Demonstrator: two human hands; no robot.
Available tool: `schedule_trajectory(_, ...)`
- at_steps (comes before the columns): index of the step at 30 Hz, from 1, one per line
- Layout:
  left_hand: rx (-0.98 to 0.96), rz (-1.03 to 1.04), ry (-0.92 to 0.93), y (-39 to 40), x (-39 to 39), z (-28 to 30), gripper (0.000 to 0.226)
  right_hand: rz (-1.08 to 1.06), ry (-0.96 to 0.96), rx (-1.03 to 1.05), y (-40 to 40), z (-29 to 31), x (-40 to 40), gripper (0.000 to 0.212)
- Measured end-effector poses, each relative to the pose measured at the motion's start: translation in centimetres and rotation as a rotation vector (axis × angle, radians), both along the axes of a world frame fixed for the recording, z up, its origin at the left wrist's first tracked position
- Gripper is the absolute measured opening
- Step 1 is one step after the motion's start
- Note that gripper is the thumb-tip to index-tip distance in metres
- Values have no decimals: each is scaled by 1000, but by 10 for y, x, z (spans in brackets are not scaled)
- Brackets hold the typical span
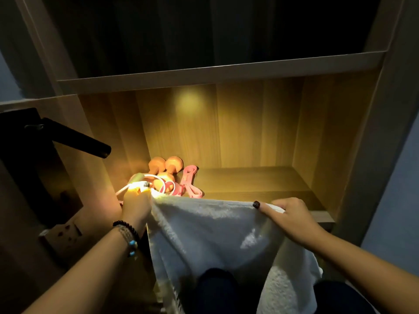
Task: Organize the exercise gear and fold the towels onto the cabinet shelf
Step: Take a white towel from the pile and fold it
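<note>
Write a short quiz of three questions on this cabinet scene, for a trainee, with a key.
1. True or false: both hands hold the white towel.
2. Where do the dumbbells lie on the shelf: A) left part, B) right part, C) middle?
3. Fill in: the pink band lies to the ___ of the dumbbells.

Key: 1 true: left hand and right hand hold its top edge. 2 A. 3 right.

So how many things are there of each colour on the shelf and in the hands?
Orange: 2, the dumbbells
Pink: 2, the resistance band and the skipping rope
White: 1, the towel held by the left hand and right hand
Total: 5
</note>
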State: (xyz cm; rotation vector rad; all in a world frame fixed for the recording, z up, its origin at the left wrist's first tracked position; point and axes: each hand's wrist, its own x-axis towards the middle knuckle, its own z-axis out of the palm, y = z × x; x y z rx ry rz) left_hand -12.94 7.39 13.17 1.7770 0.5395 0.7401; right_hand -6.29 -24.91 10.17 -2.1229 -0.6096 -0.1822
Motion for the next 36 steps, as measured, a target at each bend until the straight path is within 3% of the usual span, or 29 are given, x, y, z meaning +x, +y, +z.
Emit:
schedule_trajectory(3,210,13,131,-19,-11,-4,20,-40,-38,51,-4,-4,-7,51)
schedule_trajectory(7,190,-416,117,-58,-24,4,19,-28,-91,69,-5,-8,-15,43)
schedule_trajectory(9,341,-614,183,-73,-24,2,4,5,-150,63,-4,-10,-20,48)
schedule_trajectory(11,430,-726,254,-89,-23,0,16,45,-183,69,0,-12,-24,55)
schedule_trajectory(13,392,-800,306,-105,-20,-4,30,83,-207,65,3,-12,-25,58)
schedule_trajectory(16,456,-867,379,-122,-17,-9,29,125,-230,67,3,-9,-29,57)
schedule_trajectory(24,598,-735,352,-148,-15,-27,12,137,-81,237,-1,-14,-34,48)
schedule_trajectory(28,569,-729,324,-154,-17,-33,25,132,-32,261,5,-14,-34,49)
schedule_trajectory(36,673,-657,309,-153,-5,-40,11,240,279,437,0,-14,-31,42)
